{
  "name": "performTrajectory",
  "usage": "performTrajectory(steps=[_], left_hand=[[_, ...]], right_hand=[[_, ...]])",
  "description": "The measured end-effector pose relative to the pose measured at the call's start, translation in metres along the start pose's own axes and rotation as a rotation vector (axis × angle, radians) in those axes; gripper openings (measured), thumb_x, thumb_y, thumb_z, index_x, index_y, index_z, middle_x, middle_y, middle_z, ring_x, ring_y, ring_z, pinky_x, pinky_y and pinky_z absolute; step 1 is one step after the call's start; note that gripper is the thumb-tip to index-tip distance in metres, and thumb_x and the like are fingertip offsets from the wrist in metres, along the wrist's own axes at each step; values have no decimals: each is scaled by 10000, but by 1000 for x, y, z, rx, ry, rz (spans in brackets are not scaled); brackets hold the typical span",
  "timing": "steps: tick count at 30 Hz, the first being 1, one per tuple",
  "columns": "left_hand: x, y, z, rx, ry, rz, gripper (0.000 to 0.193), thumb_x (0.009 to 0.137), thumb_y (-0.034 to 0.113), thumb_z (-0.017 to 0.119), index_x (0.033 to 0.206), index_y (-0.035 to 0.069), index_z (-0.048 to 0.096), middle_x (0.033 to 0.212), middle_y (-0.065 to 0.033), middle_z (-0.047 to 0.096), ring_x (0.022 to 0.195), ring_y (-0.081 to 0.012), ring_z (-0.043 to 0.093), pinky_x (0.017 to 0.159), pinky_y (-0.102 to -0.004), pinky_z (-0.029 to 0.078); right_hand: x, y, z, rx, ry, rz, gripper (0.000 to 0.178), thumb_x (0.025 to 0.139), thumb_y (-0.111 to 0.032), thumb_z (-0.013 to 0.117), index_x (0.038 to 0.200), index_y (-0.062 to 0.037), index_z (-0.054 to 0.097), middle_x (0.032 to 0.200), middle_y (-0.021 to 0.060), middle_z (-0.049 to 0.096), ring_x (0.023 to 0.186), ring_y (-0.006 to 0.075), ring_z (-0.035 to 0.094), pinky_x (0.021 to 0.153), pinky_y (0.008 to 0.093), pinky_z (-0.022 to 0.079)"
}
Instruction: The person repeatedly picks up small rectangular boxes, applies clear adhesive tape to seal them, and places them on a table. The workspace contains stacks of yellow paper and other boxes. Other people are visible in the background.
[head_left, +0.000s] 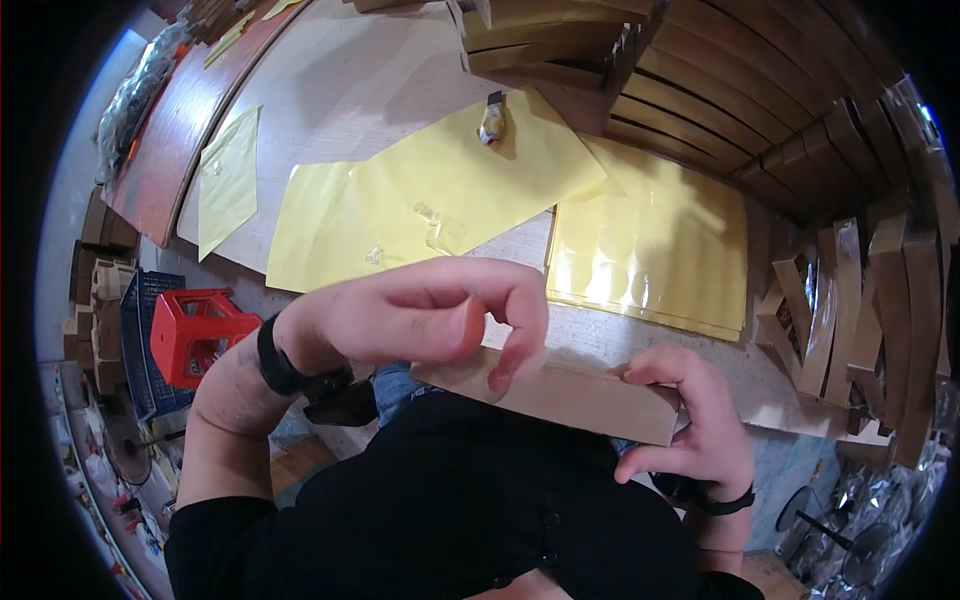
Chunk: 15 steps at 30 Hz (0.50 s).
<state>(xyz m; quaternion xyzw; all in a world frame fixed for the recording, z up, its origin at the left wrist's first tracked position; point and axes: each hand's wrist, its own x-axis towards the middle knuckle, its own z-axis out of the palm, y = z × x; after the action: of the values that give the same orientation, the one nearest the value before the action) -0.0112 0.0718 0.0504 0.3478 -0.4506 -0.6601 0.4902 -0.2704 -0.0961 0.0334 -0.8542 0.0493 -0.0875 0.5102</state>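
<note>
A long, narrow brown cardboard box (590, 402) lies crosswise in front of my chest. My right hand (700, 415) grips its right end, thumb on the near side and fingers on the far side. Over the box's left part is my left hand (430, 315), its fingers curled downward and a gap showing between thumb and fingers. Its fingertips, slightly blurred, are at the box's face; I see nothing held in them. Beyond the hands, yellow backing sheets (340, 215) lie on the table, with scraps of clear film (435, 230) on them.
A small cutter knife (492, 120) rests on the yellow paper. To its right is a stack of yellow sheets with round clear stickers (650, 250). Brown boxes (700, 90) stand in rows at the far right, with more boxes (850, 310) nearer. A red stool (195, 335) stands at left.
</note>
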Motion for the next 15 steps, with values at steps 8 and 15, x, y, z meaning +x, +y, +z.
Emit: performTrajectory(steps=[8,15], left_hand=[[-7,-47,11,22,94,228,284,862,296,772,922,102,574,888,-4,608,872,-192,544,796,-331,400],[-6,-43,15,202,169,305,305,839,300,798,939,99,591,883,0,623,903,-197,577,814,-325,401]], right_hand=[[19,12,-27,352,-363,464,511,884,-290,734,1272,-17,542,969,39,639,875,120,599,781,254,478],[59,26,-17,343,-578,225,212,970,-129,601,1149,-21,630,868,37,621,800,100,544,723,249,447]])
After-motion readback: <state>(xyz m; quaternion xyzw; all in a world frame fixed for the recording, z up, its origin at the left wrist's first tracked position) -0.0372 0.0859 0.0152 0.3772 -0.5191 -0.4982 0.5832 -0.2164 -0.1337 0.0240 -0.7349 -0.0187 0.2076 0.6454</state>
